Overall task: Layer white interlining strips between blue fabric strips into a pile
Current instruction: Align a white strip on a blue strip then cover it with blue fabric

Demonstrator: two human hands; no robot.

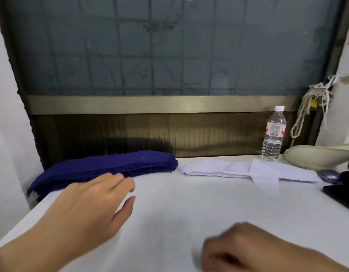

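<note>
Here, from the head view, the only label is the red-and-white band on the single clear water bottle point(273, 134) with its white cap; its writing is too small to read. The bottle stands at the back right of the white-covered table point(179, 203), just behind the one low heap of white interlining strips point(224, 168), where one strip lies crosswise over the right end. A stack of blue fabric strips point(103, 166), too many layers to count, lies at the back left, its left end drooping at the table's left edge and its right end just beside the white heap. Between both piles and the near edge is a wide stretch of bare cloth. The left hand point(91, 203) reaches with straight fingers held together and thumb apart, fingertips at the blue stack's near edge; contact is unclear. The right hand point(238, 250) is low at the near edge, blurred, so its fingers cannot be told
</note>
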